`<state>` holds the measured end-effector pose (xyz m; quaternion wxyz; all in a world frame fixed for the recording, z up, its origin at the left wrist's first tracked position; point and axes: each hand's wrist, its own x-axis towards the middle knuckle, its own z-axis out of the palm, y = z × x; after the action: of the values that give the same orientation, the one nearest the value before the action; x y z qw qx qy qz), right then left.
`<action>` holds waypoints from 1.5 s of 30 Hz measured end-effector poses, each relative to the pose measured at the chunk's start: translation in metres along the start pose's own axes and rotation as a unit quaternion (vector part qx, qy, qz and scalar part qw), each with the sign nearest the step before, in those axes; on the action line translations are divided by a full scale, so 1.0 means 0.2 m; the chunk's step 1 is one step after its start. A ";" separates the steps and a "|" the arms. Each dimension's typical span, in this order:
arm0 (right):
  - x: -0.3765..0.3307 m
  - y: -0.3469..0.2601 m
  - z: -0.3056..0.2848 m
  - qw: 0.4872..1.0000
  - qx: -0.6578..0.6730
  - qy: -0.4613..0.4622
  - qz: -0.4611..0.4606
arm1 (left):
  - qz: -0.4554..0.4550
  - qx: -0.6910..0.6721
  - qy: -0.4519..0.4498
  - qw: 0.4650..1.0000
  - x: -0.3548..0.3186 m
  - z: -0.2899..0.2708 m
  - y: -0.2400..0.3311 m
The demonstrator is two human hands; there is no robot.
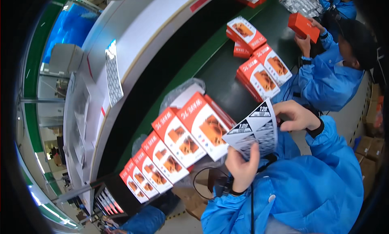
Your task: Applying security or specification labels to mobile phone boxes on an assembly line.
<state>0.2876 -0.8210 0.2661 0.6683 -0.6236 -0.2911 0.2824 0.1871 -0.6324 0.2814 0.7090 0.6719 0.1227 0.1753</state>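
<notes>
My left hand [244, 166] and my right hand [296, 115] both grip a sheet of black-and-white labels [255, 130], held just above the belt's near edge. The left thumb presses the sheet's lower part; the right hand pinches its upper right edge. Directly beside the sheet, to the left, lies a row of red and white product boxes [178, 147] overlapping one another on the dark conveyor belt [227, 84]. The nearest box [206, 126] touches the sheet's edge in this view.
More red and white boxes [259, 71] lie further along the belt. A co-worker in a blue coat [324, 76] holds an orange box [303, 26] there. A white ledge [133, 39] with a label strip [113, 71] runs behind the belt. Cardboard cartons [366, 153] stand at right.
</notes>
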 end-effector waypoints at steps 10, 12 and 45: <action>0.10 0.05 0.71 0.977 -0.183 0.082 -0.077 | -0.112 -0.016 0.065 0.991 -0.31 -0.50 0.04; 0.13 0.06 0.77 0.975 -0.181 0.068 -0.110 | -0.095 0.025 0.077 0.992 -0.34 -0.55 0.02; 0.62 0.06 0.63 0.923 -0.299 -0.219 0.100 | -0.071 0.344 0.274 0.895 -0.36 -0.59 0.00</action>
<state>0.2780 -0.6441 0.2657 0.3385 -0.7432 -0.4368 0.3771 0.0744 -0.5550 0.2697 0.3830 0.7887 0.4121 0.2480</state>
